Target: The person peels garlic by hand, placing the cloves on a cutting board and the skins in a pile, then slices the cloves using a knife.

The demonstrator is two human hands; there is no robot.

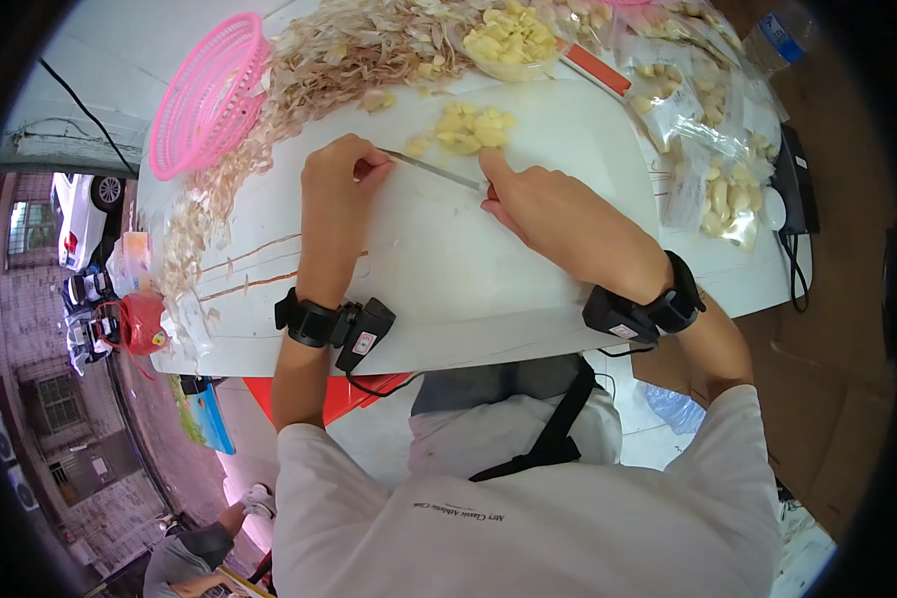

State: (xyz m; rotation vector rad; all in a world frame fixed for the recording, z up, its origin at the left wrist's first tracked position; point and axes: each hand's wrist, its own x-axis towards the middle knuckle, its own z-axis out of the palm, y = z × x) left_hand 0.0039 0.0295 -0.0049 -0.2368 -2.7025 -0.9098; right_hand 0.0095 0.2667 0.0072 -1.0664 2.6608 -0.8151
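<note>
A thin knife (pixel 434 169) spans the space between my two hands above a white board (pixel 448 269). My right hand (pixel 558 214) is closed round its handle end. At the blade's other end, my left hand (pixel 344 179) has its fingers pinched together; whatever they hold is too small and hidden to make out. Just beyond the blade lies a loose group of pale yellow garlic slices (pixel 473 128). Behind them stands a clear bowl (pixel 513 72) heaped with more slices.
Dry garlic skins (pixel 339 60) cover the table's far left side beside a pink basket (pixel 204 95). Bags of garlic cloves (pixel 733 199), a red-and-white box (pixel 596 70) and a bottle (pixel 779 38) are at the right. Another person (pixel 194 558) is at lower left.
</note>
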